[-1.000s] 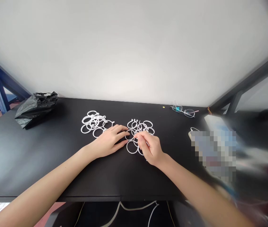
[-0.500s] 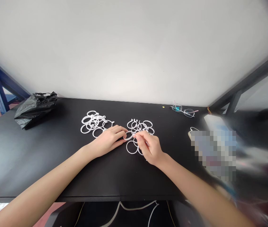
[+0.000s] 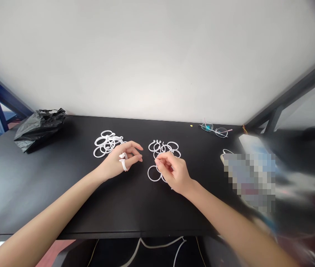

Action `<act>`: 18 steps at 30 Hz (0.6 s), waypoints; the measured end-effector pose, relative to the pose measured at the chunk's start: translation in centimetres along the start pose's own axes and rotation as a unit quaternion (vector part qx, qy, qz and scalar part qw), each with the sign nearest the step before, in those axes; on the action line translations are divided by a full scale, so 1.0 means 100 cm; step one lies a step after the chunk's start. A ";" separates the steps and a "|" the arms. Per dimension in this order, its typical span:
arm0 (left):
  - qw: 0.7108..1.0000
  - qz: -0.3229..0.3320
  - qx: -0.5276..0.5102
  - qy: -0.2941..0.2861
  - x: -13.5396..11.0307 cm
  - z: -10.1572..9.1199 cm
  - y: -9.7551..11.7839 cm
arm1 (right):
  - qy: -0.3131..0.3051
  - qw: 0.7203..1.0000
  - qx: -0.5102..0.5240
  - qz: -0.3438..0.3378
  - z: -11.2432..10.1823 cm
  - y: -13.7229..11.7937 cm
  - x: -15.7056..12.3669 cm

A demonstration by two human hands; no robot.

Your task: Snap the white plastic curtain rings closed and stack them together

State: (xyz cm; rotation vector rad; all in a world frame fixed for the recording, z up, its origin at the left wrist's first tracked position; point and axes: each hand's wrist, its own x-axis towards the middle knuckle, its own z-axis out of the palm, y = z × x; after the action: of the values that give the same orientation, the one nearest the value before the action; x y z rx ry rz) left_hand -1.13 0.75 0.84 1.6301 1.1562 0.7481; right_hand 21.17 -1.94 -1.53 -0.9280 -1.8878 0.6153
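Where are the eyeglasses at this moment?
Head view: the eyeglasses lie far right on the black table, near the wall, beyond the right pile of white rings.

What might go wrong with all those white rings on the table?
The white ring is held only in the fingers of the left hand, so it might slip out. The right hand is at the right pile, where overlapping rings could snag or scatter. The left pile lies close by, so the two might get mixed.
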 end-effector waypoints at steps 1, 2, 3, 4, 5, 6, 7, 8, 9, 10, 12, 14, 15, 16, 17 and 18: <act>1.000 0.006 0.008 -0.003 -0.001 0.000 0.000 | 0.000 1.000 0.000 0.000 0.000 0.000 0.000; 1.000 0.009 0.016 -0.008 -0.001 0.000 -0.001 | -0.001 1.000 0.000 0.000 0.000 0.000 0.000; 1.000 0.008 0.019 -0.012 -0.002 -0.001 -0.001 | -0.002 1.000 0.000 0.002 0.000 0.000 0.000; 1.000 0.002 0.018 -0.016 -0.002 -0.001 -0.001 | -0.004 1.000 -0.001 0.004 0.000 0.000 0.000; 1.000 -0.007 0.012 -0.017 -0.002 -0.001 -0.001 | -0.006 1.000 -0.003 0.005 0.000 0.000 0.000; 1.000 -0.016 0.000 -0.017 -0.002 -0.001 -0.002 | -0.007 1.000 -0.006 0.006 0.000 0.000 0.000; 0.999 -0.023 -0.016 -0.018 -0.002 -0.001 -0.002 | -0.008 1.000 -0.008 0.006 0.000 0.000 0.000; 0.999 -0.028 -0.032 -0.021 -0.001 -0.001 -0.002 | -0.007 1.000 -0.010 0.004 0.000 0.000 0.000; 0.998 -0.032 -0.046 -0.025 -0.001 -0.001 -0.002 | -0.005 1.000 -0.013 0.001 0.000 0.000 0.000; 0.997 -0.036 -0.057 -0.031 -0.001 -0.001 -0.001 | -0.002 1.000 -0.014 -0.004 0.001 0.000 0.000; 0.996 -0.044 -0.073 -0.040 -0.002 -0.001 0.000 | -0.003 1.000 -0.015 -0.012 0.001 -0.001 0.000; 0.994 -0.046 -0.086 -0.039 -0.002 -0.001 0.003 | -0.011 1.000 -0.011 -0.017 0.001 0.000 0.001; 0.994 -0.044 -0.092 -0.036 -0.003 0.000 0.005 | -0.015 1.000 -0.008 -0.018 0.001 0.000 0.001; 0.994 -0.040 -0.097 -0.033 -0.003 0.000 0.006 | -0.017 1.000 -0.005 -0.020 0.001 0.000 0.001; 0.994 -0.037 -0.101 -0.033 -0.004 0.000 0.007 | -0.019 1.000 -0.002 -0.025 0.001 0.000 0.001; 0.993 -0.034 -0.104 -0.034 -0.004 0.001 0.008 | -0.019 0.999 -0.001 -0.033 0.001 0.000 0.001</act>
State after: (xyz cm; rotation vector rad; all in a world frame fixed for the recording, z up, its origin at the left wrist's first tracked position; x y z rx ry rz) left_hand -0.91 0.27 1.56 1.4250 1.0432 0.7371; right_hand 21.02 -1.85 -1.54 -0.8580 -1.9457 0.5951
